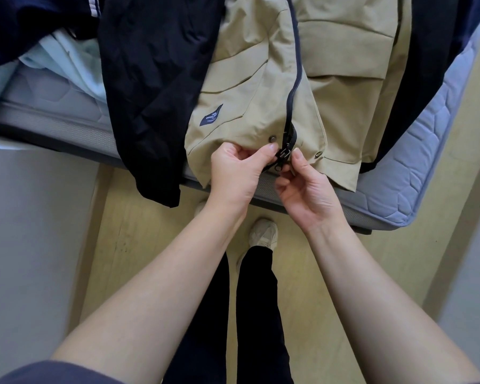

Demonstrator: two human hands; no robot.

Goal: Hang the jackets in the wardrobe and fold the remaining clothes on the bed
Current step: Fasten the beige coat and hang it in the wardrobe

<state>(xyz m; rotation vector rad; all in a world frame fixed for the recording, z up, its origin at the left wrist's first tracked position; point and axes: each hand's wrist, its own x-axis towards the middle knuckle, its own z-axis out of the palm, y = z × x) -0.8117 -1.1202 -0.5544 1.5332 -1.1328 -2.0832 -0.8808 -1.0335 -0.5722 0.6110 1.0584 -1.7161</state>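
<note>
A beige jacket [341, 106] with a dark zipper [295, 73] lies flat on the bed, its hem at the near edge. My left hand [236, 173] pinches the hem just left of the zipper's bottom end. My right hand [305, 189] grips the zipper slider [283, 154] and the hem on the other side. A dark navy garment [155, 87] lies beside the jacket on the left and hangs over the mattress edge. Pale blue clothing [75, 59] sits further left, under another navy piece [31, 26].
The mattress [416, 173] has a blue quilted top and a grey side, its corner at the right. Below it is pale wooden floor [139, 245] where my legs and white shoes stand. A grey surface [34, 245] fills the left side.
</note>
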